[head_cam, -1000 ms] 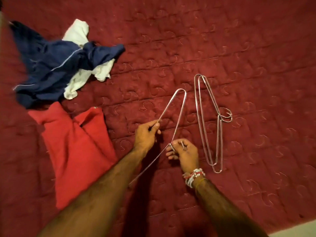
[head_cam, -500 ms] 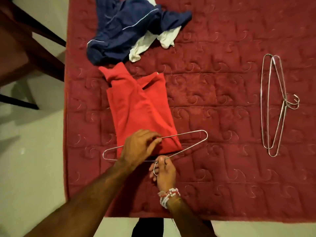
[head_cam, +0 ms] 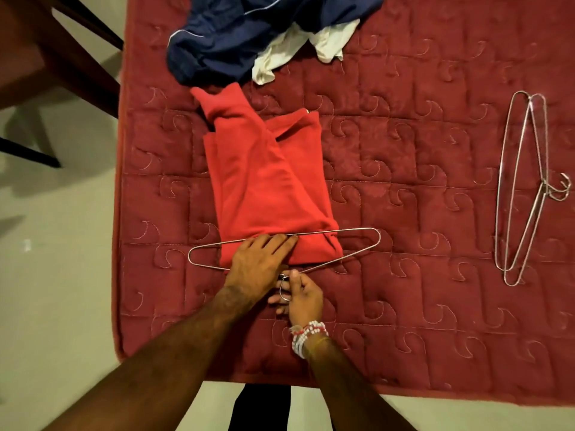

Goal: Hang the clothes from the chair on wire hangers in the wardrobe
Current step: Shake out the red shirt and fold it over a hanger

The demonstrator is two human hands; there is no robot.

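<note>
At the far left the wooden chair (head_cam: 56, 57) stands off the red quilted mattress (head_cam: 404, 306), no clothes visible on it. The navy garment (head_cam: 249, 32) and white garment (head_cam: 311, 48) lie bunched at the mattress's far edge. Just nearer, the folded red garment (head_cam: 270, 181) runs toward the person. The wire hanger (head_cam: 357, 234), a second ago held over bare quilting beside the spares, now lies crosswise on the red garment's near end, so pairing cloth and hanger has begun, though nothing hangs on it yet. The left hand (head_cam: 258, 262), which half a second ago pinched the long bar, now lies with fingers nearly straight, pressing the cloth at that bar. Touching it to the right, the right hand (head_cam: 300, 295), beaded bracelet (head_cam: 306, 335) at the wrist, pinches the hanger's hook as before. Well apart at the right edge, the two spare hangers (head_cam: 522, 188) rest stacked, untouched. The next move is probably feeding the cloth over the bar
</note>
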